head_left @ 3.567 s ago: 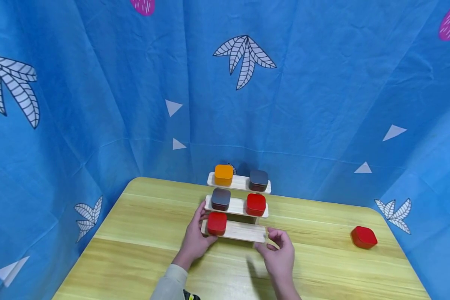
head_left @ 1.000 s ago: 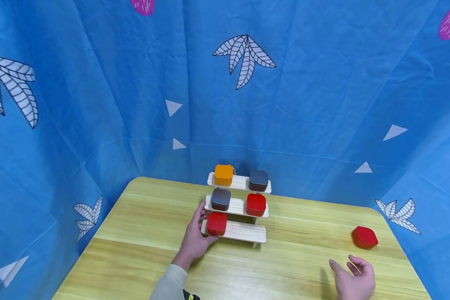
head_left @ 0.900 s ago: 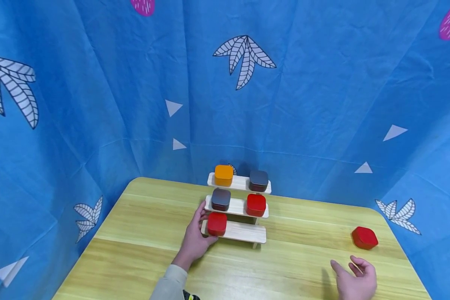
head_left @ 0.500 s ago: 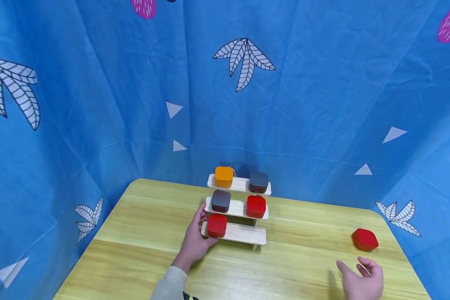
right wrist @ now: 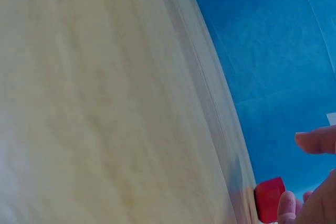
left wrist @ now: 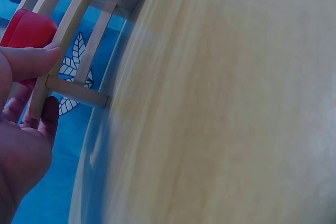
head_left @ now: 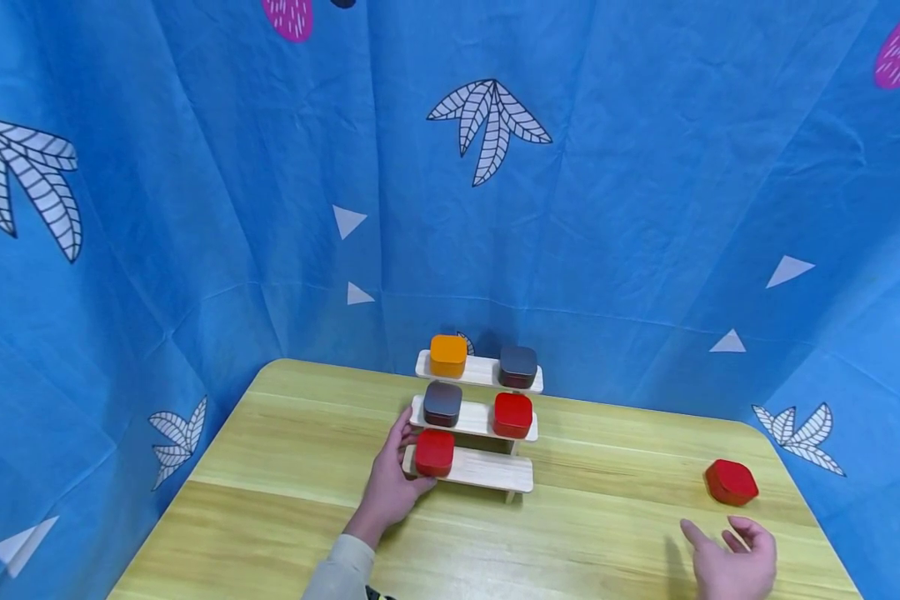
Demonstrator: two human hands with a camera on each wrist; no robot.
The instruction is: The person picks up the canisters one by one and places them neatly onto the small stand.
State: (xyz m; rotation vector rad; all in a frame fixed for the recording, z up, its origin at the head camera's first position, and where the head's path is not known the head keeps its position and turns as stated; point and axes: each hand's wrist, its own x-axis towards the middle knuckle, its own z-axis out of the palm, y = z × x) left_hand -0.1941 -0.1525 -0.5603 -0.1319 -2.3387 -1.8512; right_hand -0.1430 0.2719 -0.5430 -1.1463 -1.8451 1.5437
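A three-tier wooden display stand (head_left: 487, 469) stands near the back of the table. My left hand (head_left: 390, 492) grips the left end of its lowest tier, the thumb in front and the fingers curled round the plank's end in the left wrist view. On that tier sits a small red rounded-square box (head_left: 434, 452) close to the thumb. The middle tier carries a dark grey box (head_left: 442, 403) and a red box (head_left: 512, 415). My right hand (head_left: 735, 562) hovers at the lower right, thumb and fingers apart, holding nothing. Just beyond it lies another red box (head_left: 731, 482).
An orange box (head_left: 447, 356) and a dark grey box (head_left: 517, 367) stand on the top tier. The pale wooden table (head_left: 285, 467) ends at a blue patterned curtain (head_left: 607, 208) behind and at both sides.
My right hand has left the stand's right end and moved far right towards the lone red box, drifting slightly further right over the last second. My left hand stays on the stand.
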